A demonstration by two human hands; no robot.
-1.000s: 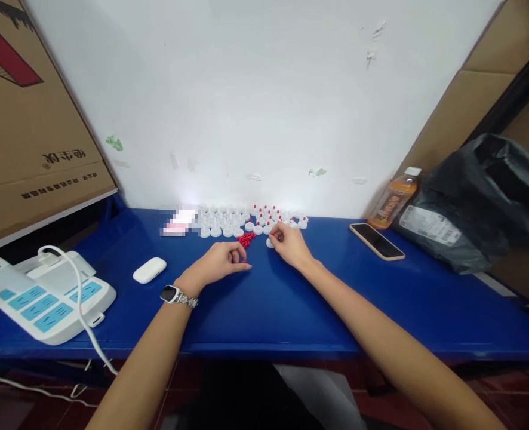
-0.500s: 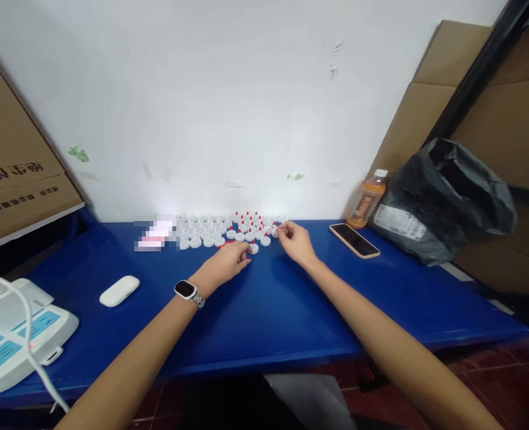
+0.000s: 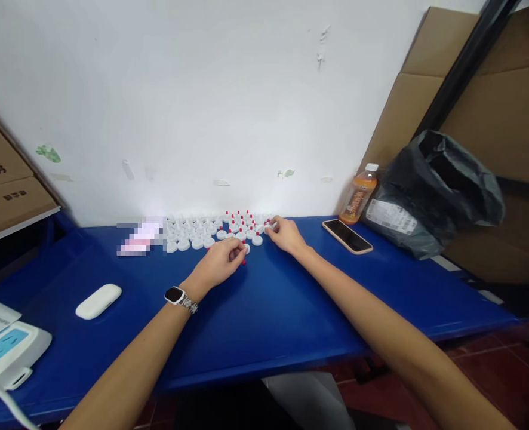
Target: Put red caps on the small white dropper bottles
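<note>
Fingers of my left hand (image 3: pixel 222 260) are curled together beside a white round cap (image 3: pixel 246 248) with a red tip. A small red cap (image 3: pixel 244 261) shows just below its thumb; whether the fingers grip it or anything else is hidden. My right hand (image 3: pixel 288 235) pinches a white round cap (image 3: pixel 270 227) at the right end of the group. White caps with narrow spouts (image 3: pixel 197 243) stand in rows between the hands and the wall. Several in the middle and right carry red tips (image 3: pixel 242 223); those on the left are plain white.
A phone (image 3: pixel 347 236), an orange drink bottle (image 3: pixel 358 194) and a dark plastic bag (image 3: pixel 430 197) lie to the right on the blue table (image 3: pixel 282 322). To the left are a white oval case (image 3: pixel 98 301) and a power strip (image 3: pixel 18 358). Cardboard (image 3: pixel 9 185) flanks the table.
The view has shifted slightly to the right. My left hand has drawn its fingers together, and a red cap now shows below its thumb. My right hand stays pinched at the same spot.
</note>
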